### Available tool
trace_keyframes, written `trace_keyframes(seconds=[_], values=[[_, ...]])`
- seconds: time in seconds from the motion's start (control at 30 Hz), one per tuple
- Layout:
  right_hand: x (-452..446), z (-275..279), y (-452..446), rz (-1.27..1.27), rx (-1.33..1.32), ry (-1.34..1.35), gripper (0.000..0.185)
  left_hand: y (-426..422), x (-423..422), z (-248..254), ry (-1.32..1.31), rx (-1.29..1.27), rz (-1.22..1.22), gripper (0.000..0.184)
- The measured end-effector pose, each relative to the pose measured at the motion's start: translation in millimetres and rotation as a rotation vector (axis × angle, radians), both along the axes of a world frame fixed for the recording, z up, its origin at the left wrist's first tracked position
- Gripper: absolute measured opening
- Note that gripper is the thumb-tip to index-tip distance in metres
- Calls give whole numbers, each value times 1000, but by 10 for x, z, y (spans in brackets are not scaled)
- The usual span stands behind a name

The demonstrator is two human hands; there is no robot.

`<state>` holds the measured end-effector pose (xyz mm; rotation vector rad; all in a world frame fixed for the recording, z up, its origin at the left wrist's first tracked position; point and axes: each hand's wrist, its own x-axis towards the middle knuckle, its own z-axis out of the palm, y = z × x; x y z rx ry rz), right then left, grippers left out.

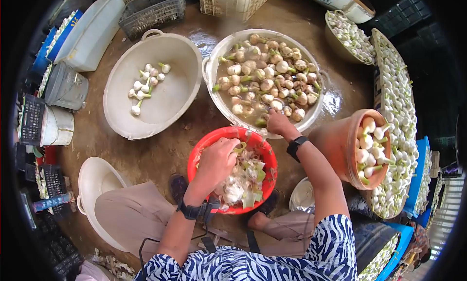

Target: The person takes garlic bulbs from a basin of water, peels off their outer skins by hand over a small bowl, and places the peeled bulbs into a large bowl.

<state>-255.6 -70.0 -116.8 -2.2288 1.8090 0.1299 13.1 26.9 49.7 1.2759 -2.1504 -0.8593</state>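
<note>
My left hand is closed above the red basin, with a greenish curl of peel showing at its fingertips. Papery garlic skins and leafy trimmings fill that basin. At the near rim of a white tub, my right hand reaches in with bent fingers, partly hidden. Just left of those fingers lies a green stem end; I cannot make out what they grip. Inside the tub, brownish unpeeled garlic bulbs sit in murky water.
A white oval tub at the left holds several cleaned garlic bulbs. On the right, an orange bucket contains peeled bulbs, beside long trays of garlic. Crates stand at the back. Another white tub is by my left leg.
</note>
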Motion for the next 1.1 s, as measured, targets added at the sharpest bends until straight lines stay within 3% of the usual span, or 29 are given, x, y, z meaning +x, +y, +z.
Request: trace_keyframes(seconds=[0.07, 0.17, 0.27, 0.3, 0.33, 0.4, 0.47, 0.53, 0.6, 0.67, 0.7, 0.73, 0.8, 0.87, 0.93, 1.1], values=[[86, -131, -74, -34, -81, -52, 24, -61, 8, 5, 57, 81, 20, 28], [89, -127, -288, 100, 35, 158, 21, -132, -24, -25, 131, 64, 25, 25], [90, 100, -363, -139, 76, 84, 17, -176, -4, -54, 224, 126, 48, 25], [-23, 293, -336, -263, 101, -241, 19, -155, -2, -84, 287, 181, 66, 25], [-256, -3, -343, -369, 29, -505, 21, -141, -21, -112, 298, 183, 71, 25], [-311, 407, -95, -513, 78, -793, 17, -130, -122, -167, 715, 707, 142, 31], [-60, 1110, 322, -580, 146, -1163, 15, -84, -280, -190, 815, 822, 146, 39], [182, 1417, 699, -598, 158, -1414, 12, -28, -371, -118, 1104, 1209, 223, 44], [527, 1689, 1027, -632, 200, -1555, 14, -15, -406, -314, 1151, 1271, 180, 43], [678, 1678, 1254, -622, 149, -1557, 18, 49, -346, -303, 1254, 1222, -16, 38], [699, 1596, 1310, -459, -51, -1389, 23, 154, -309, -197, 1222, 1169, 96, 32], [771, 1692, 1373, -456, -57, -1392, 23, 215, -232, -189, 1220, 1164, 92, 32], [885, 1963, 1515, -100, -235, -766, 17, 313, -60, -219, 1103, 1089, 53, 28], [941, 1848, 1607, 116, -376, -599, 10, 473, -9, -129, 1035, 901, 35, 25], [1050, 1978, 1717, 253, -327, -376, 7, 526, 28, -204, 905, 882, 100, 26], [1172, 1899, 1915, 284, -229, -87, 4, 682, 94, -205, 770, 834, 157, 22]])
